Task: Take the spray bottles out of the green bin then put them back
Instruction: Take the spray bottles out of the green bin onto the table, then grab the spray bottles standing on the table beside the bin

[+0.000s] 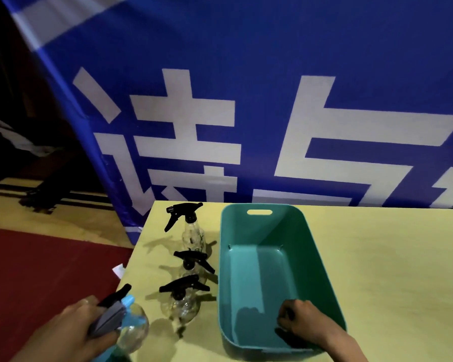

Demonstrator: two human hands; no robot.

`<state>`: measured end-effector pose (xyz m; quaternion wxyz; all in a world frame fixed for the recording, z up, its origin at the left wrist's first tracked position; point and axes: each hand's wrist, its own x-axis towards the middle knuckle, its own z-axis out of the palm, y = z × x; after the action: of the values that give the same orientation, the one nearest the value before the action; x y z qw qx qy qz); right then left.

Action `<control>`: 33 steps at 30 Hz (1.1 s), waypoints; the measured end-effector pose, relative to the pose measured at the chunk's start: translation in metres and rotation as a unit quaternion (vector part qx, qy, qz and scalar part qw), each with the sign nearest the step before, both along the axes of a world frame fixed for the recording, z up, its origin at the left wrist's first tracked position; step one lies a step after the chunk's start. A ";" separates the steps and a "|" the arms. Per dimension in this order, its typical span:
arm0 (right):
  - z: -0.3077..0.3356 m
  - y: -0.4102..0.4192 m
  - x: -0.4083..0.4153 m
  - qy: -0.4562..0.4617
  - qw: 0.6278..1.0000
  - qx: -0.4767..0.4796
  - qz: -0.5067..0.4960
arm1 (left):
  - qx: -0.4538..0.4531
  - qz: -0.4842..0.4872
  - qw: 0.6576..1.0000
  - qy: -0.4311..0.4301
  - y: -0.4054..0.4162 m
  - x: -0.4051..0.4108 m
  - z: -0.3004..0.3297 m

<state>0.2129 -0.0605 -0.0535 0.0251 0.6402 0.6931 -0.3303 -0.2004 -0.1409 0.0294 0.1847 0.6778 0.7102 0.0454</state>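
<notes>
The green bin [314,257] stands on the yellow table, and its visible floor is bare. Three clear spray bottles with black triggers stand in a row left of it: the far bottle [192,235], the middle bottle [192,266] and the near bottle [181,305]. My left hand [71,333] grips a fourth clear bottle with a blue and grey spray head [131,327] at the table's near left corner. My right hand [302,323] reaches inside the bin's near end with its fingers curled down. A black shape [288,339] lies under it; I cannot tell whether it is an object or a shadow.
A blue banner with large white characters [246,113] hangs right behind the table's far edge. Red carpet [37,270] covers the floor to the left, with a scrap of white paper [118,270] by the table edge. Yellow tabletop [390,270] stretches right of the bin.
</notes>
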 end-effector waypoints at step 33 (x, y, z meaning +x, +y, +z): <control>0.037 0.098 -0.223 -0.200 0.911 0.058 0.356 | 0.007 0.116 0.990 -0.085 0.047 0.049 -0.097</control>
<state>-0.0103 0.0378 -0.0167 0.2421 0.4042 0.8733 -0.1241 -0.1515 -0.0942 -0.0671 0.2335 0.5856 0.7655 0.1289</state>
